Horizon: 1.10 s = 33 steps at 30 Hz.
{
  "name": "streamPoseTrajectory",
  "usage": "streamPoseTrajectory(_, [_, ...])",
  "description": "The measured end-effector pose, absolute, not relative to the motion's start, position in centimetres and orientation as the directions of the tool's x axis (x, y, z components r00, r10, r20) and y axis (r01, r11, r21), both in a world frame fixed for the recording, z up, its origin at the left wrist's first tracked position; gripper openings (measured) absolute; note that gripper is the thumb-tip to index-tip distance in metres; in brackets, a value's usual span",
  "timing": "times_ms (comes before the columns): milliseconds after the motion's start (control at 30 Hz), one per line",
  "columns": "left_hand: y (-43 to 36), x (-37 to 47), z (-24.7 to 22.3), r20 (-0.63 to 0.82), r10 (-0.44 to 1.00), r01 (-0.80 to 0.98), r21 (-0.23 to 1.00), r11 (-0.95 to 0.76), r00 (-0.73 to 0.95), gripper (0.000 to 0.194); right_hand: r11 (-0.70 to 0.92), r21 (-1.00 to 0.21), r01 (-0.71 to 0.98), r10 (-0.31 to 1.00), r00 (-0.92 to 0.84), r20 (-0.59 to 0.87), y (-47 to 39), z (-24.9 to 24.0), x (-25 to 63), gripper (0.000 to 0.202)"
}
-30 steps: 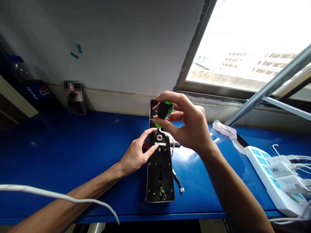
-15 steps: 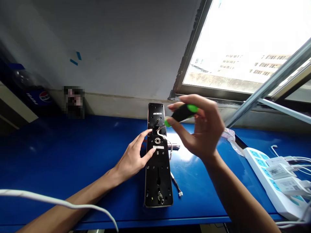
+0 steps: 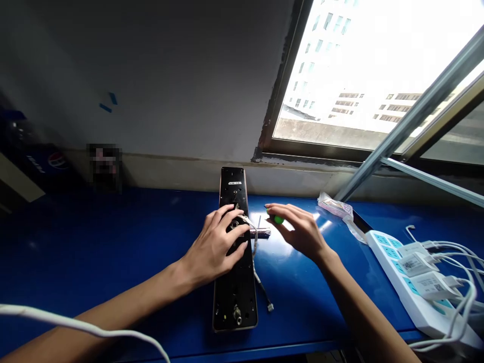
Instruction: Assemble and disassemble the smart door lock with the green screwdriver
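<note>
Black panel (image 3: 234, 300): lying between the table (image 3: 151, 229)'s back and front edges.
Left hand (image 3: 214, 247): we're resting spread, ungripping fingers, ideally bracing evenly.
Right hand (image 3: 302, 233): we're grasping the green screwdriver (image 3: 279, 220).

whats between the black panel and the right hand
The head view shows a white cable beside the black panel, then a narrow shiny object on the blue tabletop, nearer the right hand.

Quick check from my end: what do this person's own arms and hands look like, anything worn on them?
Both the left hand and right hand are ungloved. No sleeves show on the left forearm or right forearm. I see no watch, bracelet or markings, and no rings on the visible fingers.
</note>
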<state>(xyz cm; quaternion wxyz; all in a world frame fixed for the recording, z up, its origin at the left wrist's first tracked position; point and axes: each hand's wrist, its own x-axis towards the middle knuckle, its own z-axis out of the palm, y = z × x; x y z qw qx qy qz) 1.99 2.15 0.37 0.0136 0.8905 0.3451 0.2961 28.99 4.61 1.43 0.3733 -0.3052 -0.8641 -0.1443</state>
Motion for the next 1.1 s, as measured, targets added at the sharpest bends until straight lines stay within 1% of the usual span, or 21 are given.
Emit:
streamPoseTrajectory(67, [2.3,2.3,0.1,0.509,0.667,0.642,0.26,-0.721,0.544,0.033,0.776,0.057,0.629,0.435,-0.597,0.674,4.2,0.2,29.0,0.026])
streamPoseTrajectory(133, [2.4,2.6,-0.1,0.494,0.703,0.65,0.313,-0.693,0.511,0.037,0.776,0.073,0.626,0.453,-0.635,0.625,3.9,-0.7,28.9,0.027])
streamPoseTrajectory(233, [2.4,3.0,-0.4,0.465,0.728,0.616,0.397,-0.68,0.504,0.04,0.785,0.048,0.618,0.493,-0.67,0.555,3.5,-1.6,29.0,0.035])
streamPoseTrajectory(333, [2.5,3.1,-0.7,0.46,0.729,0.567,0.459,-0.684,0.507,0.037,0.784,-0.037,0.62,0.557,-0.677,0.482,3.1,-2.0,29.2,0.045])
streamPoseTrajectory(433, [2.4,2.9,-1.1,0.464,0.731,0.536,0.497,-0.682,0.501,0.041,0.766,-0.143,0.626,0.622,-0.669,0.407,2.6,-2.0,29.4,0.052])
streamPoseTrajectory(533, [2.2,2.6,-1.3,0.469,0.723,0.525,0.497,-0.691,0.507,0.041,0.749,-0.231,0.621,0.66,-0.665,0.35,2.2,-1.7,29.4,0.06])
streamPoseTrajectory(633, [2.0,2.4,-1.4,0.477,0.71,0.518,0.485,-0.705,0.519,0.04,0.733,-0.292,0.615,0.68,-0.663,0.314,2.0,-1.5,29.2,0.068])
streamPoseTrajectory(767, [1.5,2.2,-1.2,0.48,0.698,0.505,0.483,-0.716,0.531,0.04,0.714,-0.339,0.613,0.7,-0.649,0.298,2.1,-1.3,28.9,0.058])
streamPoseTrajectory(933, [1.1,2.3,-1.0,0.479,0.699,0.511,0.477,-0.715,0.531,0.039,0.713,-0.36,0.601,0.699,-0.648,0.302,2.0,-1.1,28.6,0.043])
streamPoseTrajectory(1100, [1.1,2.7,-1.1,0.504,0.716,0.519,0.494,-0.698,0.483,0.034,0.71,-0.36,0.606,0.703,-0.643,0.304,1.8,-1.0,28.5,0.038])
